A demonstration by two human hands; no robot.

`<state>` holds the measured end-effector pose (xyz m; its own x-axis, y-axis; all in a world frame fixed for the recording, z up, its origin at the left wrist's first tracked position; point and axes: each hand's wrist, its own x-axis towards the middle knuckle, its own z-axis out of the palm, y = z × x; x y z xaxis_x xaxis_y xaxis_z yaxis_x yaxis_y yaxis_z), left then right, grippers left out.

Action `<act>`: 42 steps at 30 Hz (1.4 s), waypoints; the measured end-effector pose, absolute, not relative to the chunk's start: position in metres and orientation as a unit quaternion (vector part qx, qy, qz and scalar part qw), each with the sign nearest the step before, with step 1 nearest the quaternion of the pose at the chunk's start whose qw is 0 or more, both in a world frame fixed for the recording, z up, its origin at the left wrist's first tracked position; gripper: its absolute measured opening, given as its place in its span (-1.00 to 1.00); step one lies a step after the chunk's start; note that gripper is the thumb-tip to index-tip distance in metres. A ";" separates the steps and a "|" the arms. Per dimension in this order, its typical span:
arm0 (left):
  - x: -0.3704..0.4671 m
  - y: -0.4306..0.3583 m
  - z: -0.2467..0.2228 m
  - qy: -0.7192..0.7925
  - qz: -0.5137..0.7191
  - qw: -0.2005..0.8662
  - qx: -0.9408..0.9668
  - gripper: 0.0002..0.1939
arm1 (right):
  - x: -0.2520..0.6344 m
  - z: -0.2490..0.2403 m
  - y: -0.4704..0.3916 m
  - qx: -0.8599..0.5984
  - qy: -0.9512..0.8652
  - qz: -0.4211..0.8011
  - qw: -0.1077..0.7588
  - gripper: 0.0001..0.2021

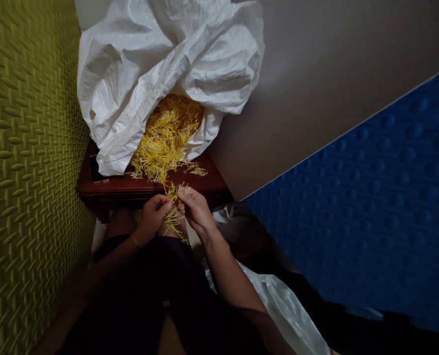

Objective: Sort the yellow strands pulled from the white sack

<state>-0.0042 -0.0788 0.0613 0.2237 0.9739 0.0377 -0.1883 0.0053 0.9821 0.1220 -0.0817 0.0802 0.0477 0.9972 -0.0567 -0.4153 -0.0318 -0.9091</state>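
Observation:
A tangled cluster of thin yellow strands with white tips (pixel 172 217) hangs between my two hands, above my lap. My left hand (pixel 155 213) pinches it from the left with thumb and forefinger. From the right, my right hand (pixel 195 208) is closed on the same cluster, its thumb on the upper strands. A big heap of the same yellow strands (pixel 164 135) spills out of a white woven sack (pixel 130 64) onto a dark red wooden stool or small table (pixel 149 186). The cluster's upper end reaches up toward this heap; whether they are joined I cannot tell.
On the left rises a yellow-green textured wall (pixel 30 162). A flat dark object, perhaps a phone (pixel 100 170), lies partly beneath the sack. To the right are a smooth grey panel (pixel 301 84) and a blue studded surface (pixel 382 197). White plastic sheeting (pixel 278 301) lies beside my right arm.

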 end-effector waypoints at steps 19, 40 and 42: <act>-0.011 -0.067 0.065 0.370 0.525 0.680 0.353 -0.77 | 0.181 0.067 -0.063 -0.420 -0.287 0.520 0.686 -0.76; -0.006 -0.064 0.063 0.389 0.550 0.580 0.458 -0.89 | 0.131 0.072 -0.092 -0.457 -0.415 0.550 0.563 -0.74; -0.006 -0.064 0.061 0.388 0.557 0.577 0.454 -0.88 | 0.135 0.068 -0.091 -0.458 -0.408 0.540 0.577 -0.75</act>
<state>-0.0062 -0.0636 0.0615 0.0780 0.9952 0.0588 -0.2916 -0.0336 0.9559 0.1350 -0.0912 0.0685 0.0836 0.9962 -0.0242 -0.2498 -0.0026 -0.9683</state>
